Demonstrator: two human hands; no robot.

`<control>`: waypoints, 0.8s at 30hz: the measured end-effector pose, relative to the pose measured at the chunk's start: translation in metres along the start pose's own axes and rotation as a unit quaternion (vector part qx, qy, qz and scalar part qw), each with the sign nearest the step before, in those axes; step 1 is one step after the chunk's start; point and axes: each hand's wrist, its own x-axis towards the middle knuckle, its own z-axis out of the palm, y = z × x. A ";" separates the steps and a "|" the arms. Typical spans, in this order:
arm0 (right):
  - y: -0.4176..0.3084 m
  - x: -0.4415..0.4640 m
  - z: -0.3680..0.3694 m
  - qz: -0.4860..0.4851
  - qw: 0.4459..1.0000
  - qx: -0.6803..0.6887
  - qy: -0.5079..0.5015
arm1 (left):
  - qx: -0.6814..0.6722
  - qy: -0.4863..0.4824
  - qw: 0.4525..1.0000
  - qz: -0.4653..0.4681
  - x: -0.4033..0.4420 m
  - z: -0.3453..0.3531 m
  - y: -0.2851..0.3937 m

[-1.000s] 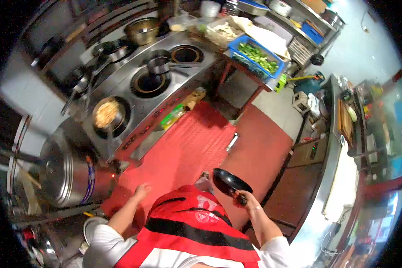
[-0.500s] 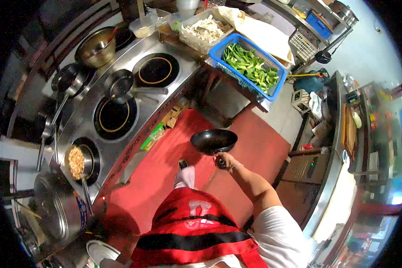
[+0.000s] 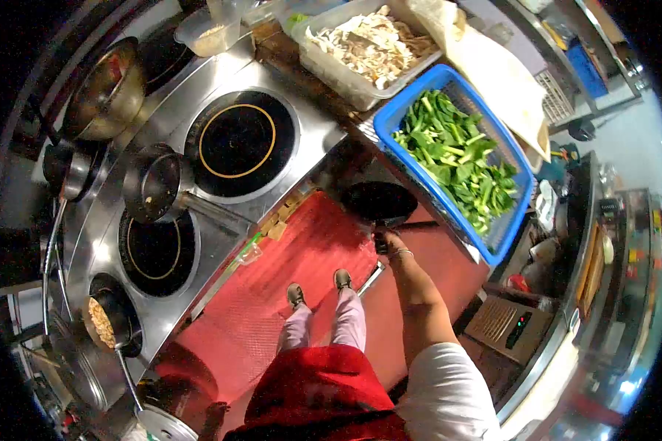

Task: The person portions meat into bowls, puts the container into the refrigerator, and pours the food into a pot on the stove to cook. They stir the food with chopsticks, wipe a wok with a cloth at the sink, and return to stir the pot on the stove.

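Note:
My right hand (image 3: 392,243) is closed around the handle of a black frying pan (image 3: 379,201). I hold the pan out in front of me above the red floor, low beside the blue basket (image 3: 456,229). Chopped green leafy vegetables (image 3: 460,158) fill that basket. A clear plastic tub (image 3: 331,77) of pale shredded food (image 3: 371,44) stands beside it. My left hand cannot be made out.
On the steel stove (image 3: 232,70) at left are round black hobs (image 3: 235,143), a saucepan (image 3: 154,184), a metal bowl (image 3: 88,110) and a pan of brown pieces (image 3: 99,323). A counter (image 3: 544,353) runs along the right.
I have moved forward, so the stove and blue basket appear nearer. The frying pan in my right hand has come close to the basket's side. Both my feet now show.

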 end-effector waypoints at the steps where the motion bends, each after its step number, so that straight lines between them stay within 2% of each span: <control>1: 0.023 0.033 -0.017 -0.120 0.988 0.088 -0.045 | -0.004 0.001 1.000 -0.006 -0.004 0.006 0.003; 2: 0.032 0.074 -0.031 -0.060 0.993 0.103 0.020 | -0.009 0.001 1.000 -0.010 -0.009 0.014 0.006; 4: 0.044 0.110 -0.034 -0.029 0.991 0.111 0.066 | -0.020 0.000 1.000 -0.019 -0.019 0.030 0.012; 7: 0.053 0.123 -0.038 -0.094 0.987 0.122 0.039 | -0.035 -0.005 0.999 -0.019 -0.023 0.058 0.015; 9: 0.088 0.168 -0.044 -0.090 0.982 0.156 0.063 | -0.067 -0.020 0.998 -0.002 -0.023 0.071 0.015; 10: 0.126 0.206 -0.068 -0.094 0.985 0.133 0.048 | -0.120 -0.034 0.992 0.018 -0.024 0.077 0.012; 11: 0.129 0.206 -0.065 -0.086 0.986 0.133 0.056 | -0.251 -0.076 0.964 0.046 -0.029 0.081 0.003; 12: 0.123 0.193 -0.056 -0.079 0.986 0.132 0.064 | -0.103 -0.029 0.994 0.010 -0.022 0.091 0.015; 13: 0.118 0.186 -0.050 -0.072 0.986 0.131 0.072 | -0.048 -0.014 0.999 -0.004 -0.016 0.096 0.024; 14: 0.119 0.190 -0.058 -0.097 0.992 0.086 0.005 | -0.031 -0.006 0.999 -0.010 -0.009 0.100 0.029; 17: 0.175 0.306 -0.111 -0.021 0.992 -0.121 0.034 | -0.001 0.008 1.000 -0.005 0.006 0.112 0.035; 18: 0.173 0.290 -0.080 -0.194 0.979 0.060 0.024 | 0.007 0.013 1.000 -0.001 0.011 0.116 0.032; 20: 0.178 0.316 -0.094 -0.124 0.992 -0.003 0.027 | 0.028 0.021 0.999 0.009 0.017 0.122 0.029; 24: 0.155 0.321 -0.096 -0.087 0.993 -0.058 0.053 | 0.094 0.047 0.993 0.050 0.028 0.135 0.014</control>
